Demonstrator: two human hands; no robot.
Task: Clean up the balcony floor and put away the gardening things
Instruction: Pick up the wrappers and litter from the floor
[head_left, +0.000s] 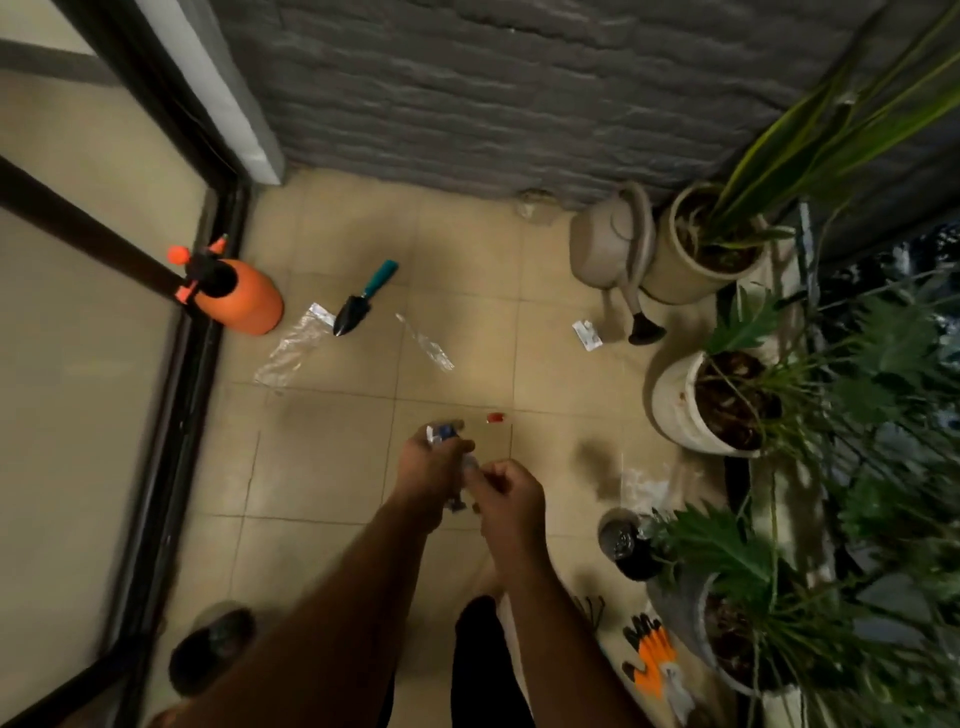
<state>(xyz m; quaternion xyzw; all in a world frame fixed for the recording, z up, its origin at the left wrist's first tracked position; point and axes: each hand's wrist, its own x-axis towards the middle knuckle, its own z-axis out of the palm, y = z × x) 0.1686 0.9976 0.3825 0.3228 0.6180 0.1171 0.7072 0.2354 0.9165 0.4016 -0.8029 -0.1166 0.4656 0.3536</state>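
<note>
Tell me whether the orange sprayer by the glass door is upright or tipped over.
Upright. The orange sprayer stands on its base on the floor tiles, with its black pump head and orange nozzle on top.

On the tiled floor (332, 467) stand three pale plant pots (675, 260), (670, 400), (717, 654), one beige watering can (608, 244), one orange pressure sprayer (244, 299) and one teal-handled trowel (363, 299). Loose litter counts two clear plastic wrappers (291, 348), (426, 343), one small white packet (587, 335) and one red scrap (494, 417). One pair of orange-and-black gloves (652, 657) lies by the nearest pot (two hands (431, 467), (511, 493) meet mid-frame).
</note>
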